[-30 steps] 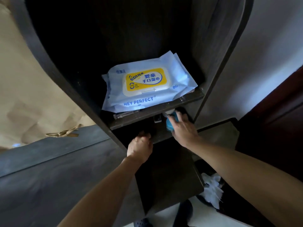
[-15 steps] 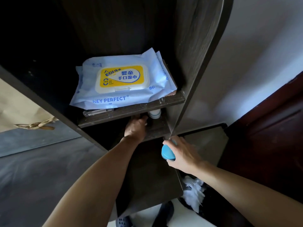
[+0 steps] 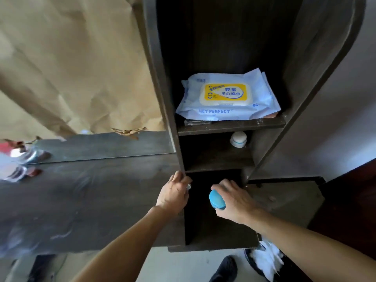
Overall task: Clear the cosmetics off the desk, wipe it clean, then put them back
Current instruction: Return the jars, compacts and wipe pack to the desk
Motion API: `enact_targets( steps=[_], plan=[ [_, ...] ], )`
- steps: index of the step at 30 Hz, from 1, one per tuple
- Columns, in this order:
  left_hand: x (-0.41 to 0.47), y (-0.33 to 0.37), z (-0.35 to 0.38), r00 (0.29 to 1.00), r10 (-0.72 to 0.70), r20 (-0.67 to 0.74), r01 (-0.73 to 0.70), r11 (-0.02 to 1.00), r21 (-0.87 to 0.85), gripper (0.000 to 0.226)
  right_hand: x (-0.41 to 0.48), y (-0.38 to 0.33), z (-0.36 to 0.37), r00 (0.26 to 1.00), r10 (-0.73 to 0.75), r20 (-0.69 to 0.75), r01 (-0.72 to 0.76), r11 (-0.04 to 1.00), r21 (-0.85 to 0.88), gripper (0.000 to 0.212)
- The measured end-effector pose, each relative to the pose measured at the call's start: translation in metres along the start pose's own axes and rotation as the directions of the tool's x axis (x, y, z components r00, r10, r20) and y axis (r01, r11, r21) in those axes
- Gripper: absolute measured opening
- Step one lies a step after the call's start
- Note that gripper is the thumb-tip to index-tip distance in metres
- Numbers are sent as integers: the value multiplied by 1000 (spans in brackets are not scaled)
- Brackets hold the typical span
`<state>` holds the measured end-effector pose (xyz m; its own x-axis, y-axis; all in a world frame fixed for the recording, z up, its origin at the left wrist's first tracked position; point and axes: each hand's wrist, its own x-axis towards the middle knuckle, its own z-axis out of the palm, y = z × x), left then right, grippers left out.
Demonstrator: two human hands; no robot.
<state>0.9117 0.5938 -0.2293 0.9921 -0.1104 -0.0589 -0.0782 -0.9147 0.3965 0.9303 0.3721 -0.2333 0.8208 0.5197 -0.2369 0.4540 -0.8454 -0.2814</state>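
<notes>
My right hand (image 3: 238, 202) is closed around a small blue rounded case (image 3: 217, 200) and holds it in front of the dark lowest opening of the shelf unit (image 3: 232, 126). My left hand (image 3: 173, 193) is curled at the unit's left edge. A small shiny item (image 3: 188, 186) peeks out between its fingers; I cannot tell what it is. A white jar (image 3: 238, 139) stands on the middle shelf. A pack of wet wipes (image 3: 225, 96) lies on the shelf above. The dark wooden desk (image 3: 91, 200) stretches to the left.
A mirror (image 3: 101, 145) partly covered with brown paper (image 3: 71, 58) stands behind the desk. Blurred bottles (image 3: 16, 161) sit at the desk's far left. A bin with white tissue (image 3: 266, 261) and a dark shoe (image 3: 223, 269) are on the floor below.
Both hands have come out from under the lower shelf toward me. The right still holds the blue case, and the left now shows a shiny item. My view has swung left.
</notes>
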Motion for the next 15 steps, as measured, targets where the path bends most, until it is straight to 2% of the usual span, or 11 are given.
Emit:
enact_targets(
  steps=[3,8,15],
  plan=[
    [-47,-44,-22,996,-89,-20,90,996,30,22,11,-43,8,997,-79,13,80,996,-48,65],
    [-140,-128,-56,977,-201,-72,205,977,57,20,26,-142,25,984,-180,13,181,982,-54,59],
    [-267,-228,-107,920,-367,-140,379,923,66,11,50,-289,53,945,-326,21,326,943,-66,56]
  ],
)
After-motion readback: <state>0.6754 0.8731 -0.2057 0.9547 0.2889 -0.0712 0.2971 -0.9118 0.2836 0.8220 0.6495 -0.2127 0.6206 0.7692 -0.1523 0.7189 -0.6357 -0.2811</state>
